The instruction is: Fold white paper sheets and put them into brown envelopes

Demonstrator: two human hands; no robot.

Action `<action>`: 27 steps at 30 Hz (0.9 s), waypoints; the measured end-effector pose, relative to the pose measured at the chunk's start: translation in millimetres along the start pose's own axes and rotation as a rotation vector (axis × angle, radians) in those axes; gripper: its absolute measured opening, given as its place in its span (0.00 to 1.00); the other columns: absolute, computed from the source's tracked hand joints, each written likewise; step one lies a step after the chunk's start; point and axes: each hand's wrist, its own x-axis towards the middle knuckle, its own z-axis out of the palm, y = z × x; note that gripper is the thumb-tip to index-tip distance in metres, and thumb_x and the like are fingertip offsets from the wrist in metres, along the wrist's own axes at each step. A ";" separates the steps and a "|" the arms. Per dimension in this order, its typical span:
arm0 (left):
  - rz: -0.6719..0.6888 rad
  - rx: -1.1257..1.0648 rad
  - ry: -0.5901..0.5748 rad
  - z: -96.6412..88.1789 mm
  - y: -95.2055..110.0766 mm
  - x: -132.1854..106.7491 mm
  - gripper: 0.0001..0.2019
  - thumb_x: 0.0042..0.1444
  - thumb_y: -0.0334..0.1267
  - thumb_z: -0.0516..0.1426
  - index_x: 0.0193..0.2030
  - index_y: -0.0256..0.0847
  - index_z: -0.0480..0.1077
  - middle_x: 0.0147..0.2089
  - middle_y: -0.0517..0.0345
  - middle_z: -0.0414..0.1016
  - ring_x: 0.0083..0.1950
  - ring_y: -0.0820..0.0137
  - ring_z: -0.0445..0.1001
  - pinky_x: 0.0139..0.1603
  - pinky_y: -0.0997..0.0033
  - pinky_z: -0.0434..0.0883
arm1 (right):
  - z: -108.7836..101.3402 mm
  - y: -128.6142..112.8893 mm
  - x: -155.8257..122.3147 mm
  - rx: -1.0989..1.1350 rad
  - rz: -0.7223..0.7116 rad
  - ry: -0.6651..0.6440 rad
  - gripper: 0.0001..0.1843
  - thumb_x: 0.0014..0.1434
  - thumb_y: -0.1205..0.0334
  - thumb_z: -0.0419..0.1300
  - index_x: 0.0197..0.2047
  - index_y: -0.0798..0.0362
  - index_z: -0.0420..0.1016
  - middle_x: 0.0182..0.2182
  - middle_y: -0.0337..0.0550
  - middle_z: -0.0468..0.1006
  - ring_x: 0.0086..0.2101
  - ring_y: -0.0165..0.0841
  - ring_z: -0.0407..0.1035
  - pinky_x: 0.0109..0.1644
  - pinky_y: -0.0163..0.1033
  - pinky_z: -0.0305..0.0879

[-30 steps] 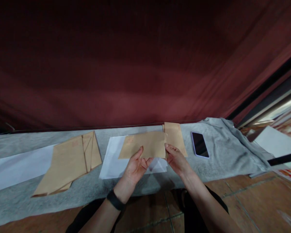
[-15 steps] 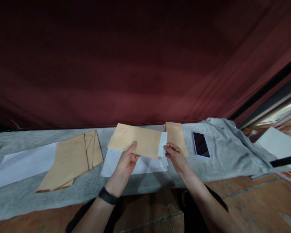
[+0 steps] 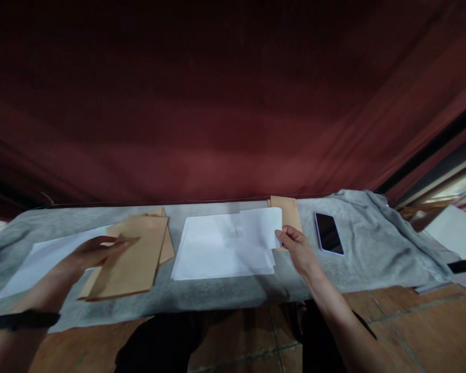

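My right hand (image 3: 294,247) is closed on the right edge of a strip of folded white paper (image 3: 259,225), pinching it between thumb and fingers. The strip lies over a stack of white sheets (image 3: 213,261). Far to the left, my left hand (image 3: 97,253), with a black band on its wrist, is over a brown envelope (image 3: 140,264) on the envelope pile. Its fingers are smeared by motion and reach across the envelope, so their grip is unclear. Behind my right hand lie more brown envelopes (image 3: 289,208), partly covered by the strip.
A grey cloth (image 3: 373,243) covers the long, narrow surface. Right of my right hand lies a phone (image 3: 329,233) in a purple case. Another white sheet (image 3: 39,264) sits at the left, partly under my left arm. A dark red curtain (image 3: 225,129) hangs behind.
The envelope that my left hand held in the middle is gone from there; that hand has swung left to the pile. The white strip, earlier mostly inside the envelope, is now out in my right hand.
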 end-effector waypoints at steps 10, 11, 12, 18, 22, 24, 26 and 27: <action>0.896 0.095 -0.557 130.1 -20.7 -111.4 0.26 0.57 0.43 0.63 0.63 0.47 0.68 0.70 0.50 0.64 0.71 0.57 0.63 0.68 0.52 0.65 | 22.6 11.6 -5.5 -0.269 -0.259 -0.091 0.21 0.52 0.46 0.70 0.24 0.49 0.67 0.22 0.32 0.65 0.26 0.28 0.57 0.32 0.35 0.53; 0.959 0.109 -0.603 143.9 -22.4 -123.7 0.24 0.59 0.41 0.61 0.62 0.48 0.69 0.70 0.51 0.64 0.71 0.59 0.63 0.70 0.52 0.63 | 23.6 12.5 -6.1 -0.273 -0.264 -0.089 0.21 0.53 0.46 0.70 0.24 0.49 0.67 0.22 0.32 0.64 0.26 0.28 0.57 0.32 0.35 0.53; 0.996 0.115 -0.625 155.3 -24.6 -133.0 0.21 0.60 0.39 0.60 0.60 0.47 0.70 0.69 0.50 0.66 0.69 0.60 0.65 0.69 0.53 0.64 | 24.2 13.0 -6.6 -0.271 -0.265 -0.087 0.20 0.53 0.46 0.70 0.24 0.49 0.67 0.22 0.32 0.64 0.26 0.29 0.57 0.32 0.35 0.53; 1.133 0.200 -0.491 174.7 -42.9 -151.7 0.09 0.58 0.26 0.55 0.39 0.43 0.71 0.45 0.54 0.79 0.49 0.63 0.78 0.51 0.62 0.75 | 27.3 12.7 -8.4 -0.172 -0.231 -0.014 0.21 0.55 0.45 0.68 0.23 0.49 0.67 0.21 0.31 0.61 0.26 0.29 0.55 0.31 0.35 0.52; 1.427 0.425 -0.431 160.2 -51.3 -163.7 0.13 0.57 0.21 0.52 0.40 0.42 0.72 0.48 0.51 0.80 0.49 0.60 0.77 0.52 0.58 0.73 | 30.9 11.9 -8.8 0.103 -0.030 0.045 0.19 0.53 0.45 0.68 0.25 0.49 0.68 0.22 0.32 0.67 0.26 0.29 0.60 0.30 0.35 0.55; 1.499 0.518 -0.439 154.5 -56.9 -171.8 0.14 0.58 0.22 0.53 0.43 0.41 0.74 0.52 0.48 0.79 0.53 0.59 0.76 0.57 0.55 0.71 | 32.2 12.1 -8.7 0.233 0.092 0.047 0.17 0.49 0.47 0.70 0.28 0.49 0.72 0.24 0.32 0.72 0.26 0.30 0.64 0.29 0.35 0.58; 1.462 0.564 -0.534 152.2 -64.2 -180.2 0.14 0.58 0.24 0.55 0.47 0.41 0.74 0.58 0.47 0.77 0.59 0.57 0.74 0.63 0.52 0.68 | 33.1 13.0 -8.7 0.284 0.152 0.046 0.16 0.45 0.50 0.72 0.30 0.49 0.75 0.25 0.33 0.75 0.25 0.30 0.67 0.29 0.35 0.59; 1.396 0.563 -0.608 152.4 -68.0 -184.3 0.15 0.58 0.26 0.58 0.51 0.42 0.74 0.61 0.46 0.75 0.62 0.55 0.72 0.66 0.50 0.65 | 33.5 13.7 -8.8 0.290 0.161 0.050 0.16 0.45 0.51 0.73 0.30 0.50 0.75 0.25 0.34 0.76 0.25 0.31 0.67 0.28 0.35 0.59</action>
